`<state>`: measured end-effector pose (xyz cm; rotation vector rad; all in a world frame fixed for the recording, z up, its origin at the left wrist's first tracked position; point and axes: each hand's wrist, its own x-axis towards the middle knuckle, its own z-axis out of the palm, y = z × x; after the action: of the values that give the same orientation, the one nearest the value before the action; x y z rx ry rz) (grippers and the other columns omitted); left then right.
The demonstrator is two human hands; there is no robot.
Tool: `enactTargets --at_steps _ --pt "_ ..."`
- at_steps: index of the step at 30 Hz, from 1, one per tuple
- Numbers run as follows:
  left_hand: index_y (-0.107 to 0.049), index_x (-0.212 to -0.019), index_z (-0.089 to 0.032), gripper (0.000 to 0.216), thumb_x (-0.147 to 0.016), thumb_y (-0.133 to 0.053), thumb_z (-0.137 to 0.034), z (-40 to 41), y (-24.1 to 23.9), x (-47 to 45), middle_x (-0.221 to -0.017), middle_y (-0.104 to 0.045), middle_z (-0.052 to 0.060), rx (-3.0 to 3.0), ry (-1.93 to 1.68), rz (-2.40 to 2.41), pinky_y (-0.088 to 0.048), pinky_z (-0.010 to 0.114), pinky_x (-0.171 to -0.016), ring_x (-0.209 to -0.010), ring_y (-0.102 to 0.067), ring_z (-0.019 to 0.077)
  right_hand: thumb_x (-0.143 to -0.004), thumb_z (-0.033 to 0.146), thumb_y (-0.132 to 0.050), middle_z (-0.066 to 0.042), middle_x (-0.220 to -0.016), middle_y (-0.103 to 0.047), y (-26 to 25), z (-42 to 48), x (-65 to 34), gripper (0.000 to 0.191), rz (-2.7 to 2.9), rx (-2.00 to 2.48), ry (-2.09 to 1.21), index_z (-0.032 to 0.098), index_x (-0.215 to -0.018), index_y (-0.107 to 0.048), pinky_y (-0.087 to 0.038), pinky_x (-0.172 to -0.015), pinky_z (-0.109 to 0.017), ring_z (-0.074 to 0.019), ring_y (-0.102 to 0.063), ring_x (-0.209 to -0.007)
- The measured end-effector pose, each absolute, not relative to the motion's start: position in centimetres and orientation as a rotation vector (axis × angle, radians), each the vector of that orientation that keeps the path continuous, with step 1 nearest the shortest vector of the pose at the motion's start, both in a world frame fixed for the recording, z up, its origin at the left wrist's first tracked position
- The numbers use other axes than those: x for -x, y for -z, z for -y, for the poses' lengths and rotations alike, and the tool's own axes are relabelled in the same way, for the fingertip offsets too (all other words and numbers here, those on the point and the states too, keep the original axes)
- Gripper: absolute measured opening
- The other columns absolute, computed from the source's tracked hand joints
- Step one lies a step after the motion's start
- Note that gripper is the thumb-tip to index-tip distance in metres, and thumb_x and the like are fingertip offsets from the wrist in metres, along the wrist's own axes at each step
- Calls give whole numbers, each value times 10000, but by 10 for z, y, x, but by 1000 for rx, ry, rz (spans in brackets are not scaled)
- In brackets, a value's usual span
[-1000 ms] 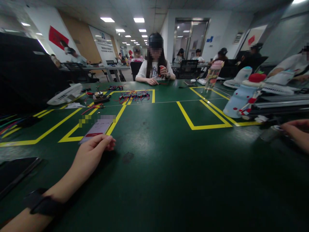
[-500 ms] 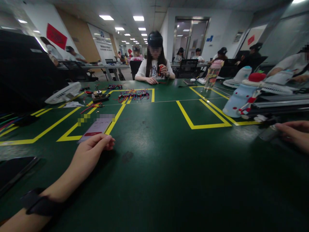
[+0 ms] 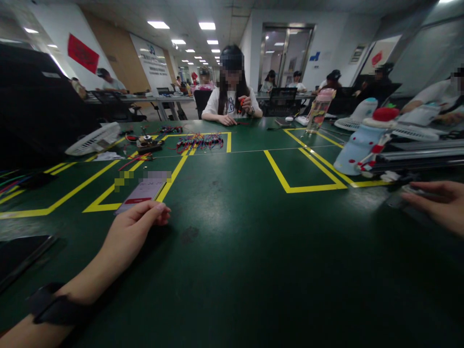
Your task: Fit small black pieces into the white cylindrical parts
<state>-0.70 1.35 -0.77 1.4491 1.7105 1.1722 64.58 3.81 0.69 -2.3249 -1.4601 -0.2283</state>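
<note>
My left hand [image 3: 132, 229] rests on the green table [image 3: 232, 251] with its fingers curled together over the near edge of a phone [image 3: 142, 192]. The phone lies flat on a yellow tape line, its screen lit. A dark band sits on that wrist. My right hand [image 3: 437, 203] comes in from the right edge. Its fingers reach left and close round a small grey object [image 3: 408, 192] that is too blurred to name.
A person sits across the table handling red wire, with a heap of coloured wires [image 3: 200, 141] in front. A white fan [image 3: 92, 140] lies at the left, a pale blue fan [image 3: 358, 147] and a bottle [image 3: 319, 111] at the right. A dark tablet [image 3: 20, 256] lies near left.
My right hand has slid a little to the left and its fingers have stretched further over the grey object. The left hand and the phone have stayed where they were.
</note>
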Motion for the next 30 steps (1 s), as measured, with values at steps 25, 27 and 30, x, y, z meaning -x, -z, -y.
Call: enactTargets --at_steps 25,27,30 --pt "-694 -808 -196 277 -814 -636 -467 -12 6 7 -763 -686 14 -1497 -1160 -1733 -495 295 -726 -736 -630 182 -801 592 -578 -168 -1083 -642 -27 -26 -595 627 1373 2404 28 165 -1260 -593 -435 -705 -350 -205 -587 -821" --pt "-693 -808 -194 280 -800 -644 -470 -13 5 4 -776 -691 21 -1485 -1161 -1743 -500 304 -727 -740 -635 190 -818 553 -578 -174 -1130 -632 -25 -27 -582 598 1418 2303 156 141 -1251 -600 -447 -735 -349 -212 -595 -858" --pt "-690 -797 -193 295 -787 -643 -485 -15 3 1 -763 -691 26 -1503 -1137 -1767 -500 312 -723 -741 -636 202 -822 457 -618 -138 -1201 -615 -22 -23 -540 527 1537 2036 178 163 -1258 -594 -480 -782 -317 -192 -615 -882"
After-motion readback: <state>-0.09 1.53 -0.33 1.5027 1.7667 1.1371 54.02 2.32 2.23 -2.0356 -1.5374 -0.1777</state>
